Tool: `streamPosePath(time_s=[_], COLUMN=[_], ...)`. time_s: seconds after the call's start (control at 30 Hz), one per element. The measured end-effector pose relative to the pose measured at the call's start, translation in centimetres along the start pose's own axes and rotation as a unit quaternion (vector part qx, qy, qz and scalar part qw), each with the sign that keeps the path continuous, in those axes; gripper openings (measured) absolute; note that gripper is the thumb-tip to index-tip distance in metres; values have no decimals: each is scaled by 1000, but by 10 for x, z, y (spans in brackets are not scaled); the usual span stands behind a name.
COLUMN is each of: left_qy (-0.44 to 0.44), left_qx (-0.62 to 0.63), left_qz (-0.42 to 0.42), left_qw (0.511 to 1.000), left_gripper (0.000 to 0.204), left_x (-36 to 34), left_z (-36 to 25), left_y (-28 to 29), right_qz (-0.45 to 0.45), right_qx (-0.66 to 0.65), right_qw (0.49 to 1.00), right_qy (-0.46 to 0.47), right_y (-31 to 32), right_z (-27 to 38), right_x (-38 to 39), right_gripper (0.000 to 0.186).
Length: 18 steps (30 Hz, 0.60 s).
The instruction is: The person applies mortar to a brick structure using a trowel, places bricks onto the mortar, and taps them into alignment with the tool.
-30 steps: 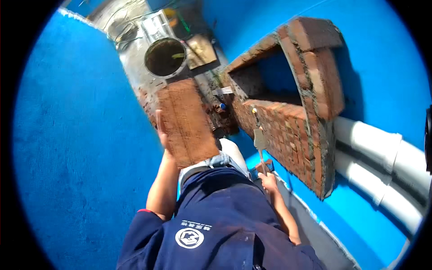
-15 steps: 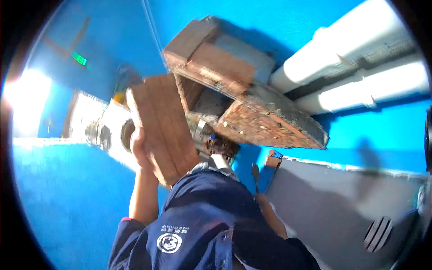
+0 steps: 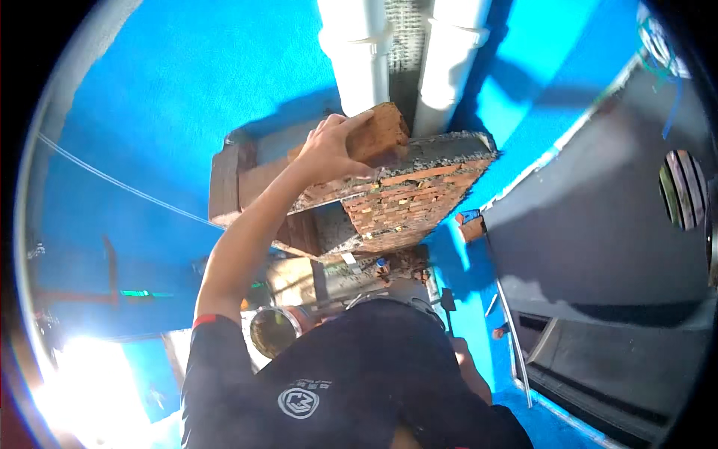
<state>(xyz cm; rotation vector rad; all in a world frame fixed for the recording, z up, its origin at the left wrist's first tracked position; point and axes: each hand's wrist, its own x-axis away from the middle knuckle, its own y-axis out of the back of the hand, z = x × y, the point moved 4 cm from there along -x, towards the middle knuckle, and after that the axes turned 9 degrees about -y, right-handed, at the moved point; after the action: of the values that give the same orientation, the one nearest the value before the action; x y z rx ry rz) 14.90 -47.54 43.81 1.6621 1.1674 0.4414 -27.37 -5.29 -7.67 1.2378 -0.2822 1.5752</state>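
Up on the brick wall [image 3: 426,198], my left hand [image 3: 329,153] grips a reddish-brown brick [image 3: 383,135], its thumb and fingers spread around it. The brick is at the wall's top, close to the white pipes; the hand hides part of it, and I cannot tell whether it rests fully on the mortar. Grey mortar [image 3: 456,146] shows on the top to the right of it. Low on the right, my right hand [image 3: 467,365], partly hidden by my clothing, is closed on the handle of a dark flat-bladed tool [image 3: 448,301], held upright beside my body.
Two white pipes [image 3: 359,67] run down the blue wall behind the brickwork. Below it stands a round bucket [image 3: 273,333]. A brick piece [image 3: 471,227] lies at the corner of a grey panel [image 3: 576,217] on the right. A thin line [image 3: 127,181] stretches across the left.
My left hand has carried the brick from beside my body up onto the wall top near the pipes. The view has turned; the right hand still holds the tool.
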Motion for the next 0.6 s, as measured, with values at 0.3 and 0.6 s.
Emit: streamPosePath(time_s=[0.3, 0.6], left_qy=[-34, -11], left_qx=[-41, -67], left_qz=[85, 115], left_qw=[995, 991], left_gripper=[105, 108], left_x=[-66, -49], left_z=[53, 65], left_y=[-82, -106], right_qz=[-87, -218], right_qx=[-225, -266], right_qw=[962, 935], right_qy=[-124, -89], right_y=[-53, -52], right_z=[-40, -39], right_x=[91, 140], right_gripper=[17, 13])
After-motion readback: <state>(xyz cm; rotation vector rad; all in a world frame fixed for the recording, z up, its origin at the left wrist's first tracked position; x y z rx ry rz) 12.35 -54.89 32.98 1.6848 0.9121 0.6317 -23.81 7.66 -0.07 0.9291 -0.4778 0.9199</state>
